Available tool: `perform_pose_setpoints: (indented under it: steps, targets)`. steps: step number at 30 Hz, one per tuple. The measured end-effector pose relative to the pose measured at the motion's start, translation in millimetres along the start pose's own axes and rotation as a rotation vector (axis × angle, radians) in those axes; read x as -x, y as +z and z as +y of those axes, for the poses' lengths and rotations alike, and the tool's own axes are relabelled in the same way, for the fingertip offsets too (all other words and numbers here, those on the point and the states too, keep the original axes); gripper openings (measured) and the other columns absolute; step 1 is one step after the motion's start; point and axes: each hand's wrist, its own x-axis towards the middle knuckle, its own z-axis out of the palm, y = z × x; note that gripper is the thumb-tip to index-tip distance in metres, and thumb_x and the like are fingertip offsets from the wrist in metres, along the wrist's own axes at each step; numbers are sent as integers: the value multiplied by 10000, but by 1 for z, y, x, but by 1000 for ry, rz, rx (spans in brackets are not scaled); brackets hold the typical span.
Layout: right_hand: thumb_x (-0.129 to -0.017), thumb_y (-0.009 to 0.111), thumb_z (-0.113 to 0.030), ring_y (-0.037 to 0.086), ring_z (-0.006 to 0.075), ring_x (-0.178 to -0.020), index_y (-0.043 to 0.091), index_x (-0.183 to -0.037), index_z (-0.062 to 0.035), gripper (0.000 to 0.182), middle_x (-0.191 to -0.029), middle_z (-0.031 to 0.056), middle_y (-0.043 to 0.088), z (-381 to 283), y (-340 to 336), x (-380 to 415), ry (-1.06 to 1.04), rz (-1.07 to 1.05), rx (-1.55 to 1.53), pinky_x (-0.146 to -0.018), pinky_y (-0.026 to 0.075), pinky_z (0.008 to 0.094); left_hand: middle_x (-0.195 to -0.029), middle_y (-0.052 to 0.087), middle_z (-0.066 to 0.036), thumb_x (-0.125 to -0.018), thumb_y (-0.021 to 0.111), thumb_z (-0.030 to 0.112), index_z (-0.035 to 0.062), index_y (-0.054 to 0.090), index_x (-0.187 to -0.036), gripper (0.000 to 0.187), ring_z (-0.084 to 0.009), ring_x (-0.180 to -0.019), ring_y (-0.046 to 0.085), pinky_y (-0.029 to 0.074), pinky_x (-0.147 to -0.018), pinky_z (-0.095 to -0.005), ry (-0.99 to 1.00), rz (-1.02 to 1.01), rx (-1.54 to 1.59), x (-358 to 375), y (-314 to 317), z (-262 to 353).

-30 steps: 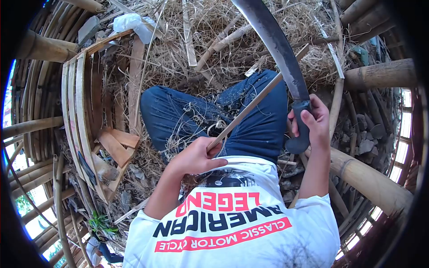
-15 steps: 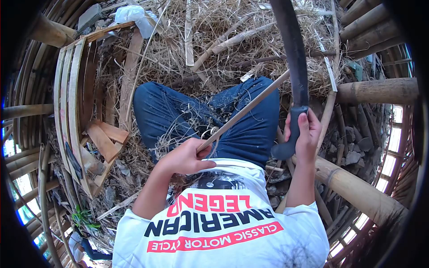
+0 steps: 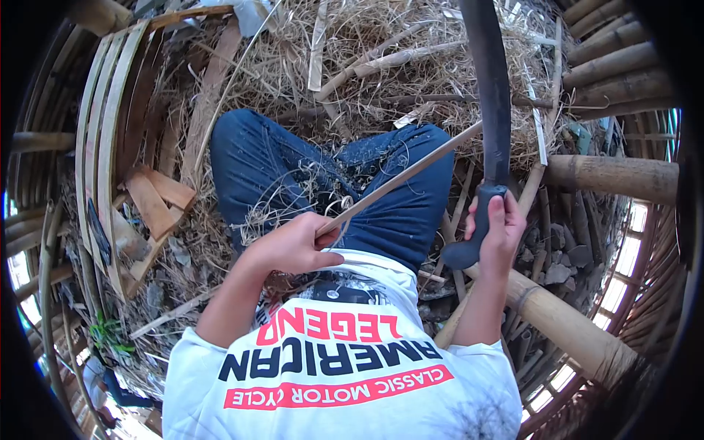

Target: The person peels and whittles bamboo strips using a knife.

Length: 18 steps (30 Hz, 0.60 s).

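Note:
My left hand (image 3: 304, 243) is closed round the lower end of a thin wooden strip (image 3: 411, 172), which slants up to the right over my lap. Its far end meets the edge of the dark blade, or lies just beside it. My right hand (image 3: 500, 227) grips the black handle of a large curved knife (image 3: 490, 88), whose blade points up and away from me. Thin curled shavings (image 3: 275, 209) lie on my dark trousers (image 3: 253, 158), beyond my left hand.
A slatted wooden crate (image 3: 99, 147) stands at the left, with short wood pieces (image 3: 150, 209) at its side. Dry shavings (image 3: 411, 44) cover the ground ahead. Thick bamboo poles (image 3: 616, 176) and stones (image 3: 557, 271) are at the right. Bamboo walls surround the spot.
The view has shifted slightly, so the crate and my body sit further left. Both hands keep their holds, and the strip and knife look much the same relative to each other.

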Motion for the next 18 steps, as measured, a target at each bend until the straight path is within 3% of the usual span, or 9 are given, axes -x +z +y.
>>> perform_pose_setpoints:
  steps: [5, 10, 14, 18]
  targets:
    - [-976, 561, -312, 523, 92, -524, 565, -974, 21, 333, -747, 76, 589, 8, -5, 9, 44, -182, 52, -450, 418, 225, -599, 291, 20, -703, 780, 116, 62, 354, -662, 431, -111, -555, 302, 286, -503, -306, -19, 27, 25, 2, -1, -6]
    - [-966, 578, -312, 535, 95, -527, 580, -974, 28, 341, -764, 87, 611, 7, 4, 12, 51, -40, -36, -453, 420, 227, -599, 293, 15, -708, 775, 119, 53, 365, -662, 419, -113, -560, 304, 288, -506, -306, 21, 53, -9, 1, 4, 2]
    - [-973, 565, -299, 526, 91, -529, 561, -951, 24, 323, -758, 79, 597, 9, -6, 21, 65, -198, 104, -458, 421, 225, -606, 311, 19, -717, 769, 110, 49, 374, -671, 403, -105, -569, 315, 298, -509, -300, -16, 48, 37, 1, 1, 3]
    - [-962, 585, -270, 539, 91, -537, 575, -993, 42, 314, -774, 85, 616, 5, 2, 20, 65, -86, -33, -461, 425, 230, -603, 330, 14, -715, 773, 117, 45, 407, -683, 374, -111, -568, 315, 296, -510, -300, 30, 52, -15, 2, 5, 6]
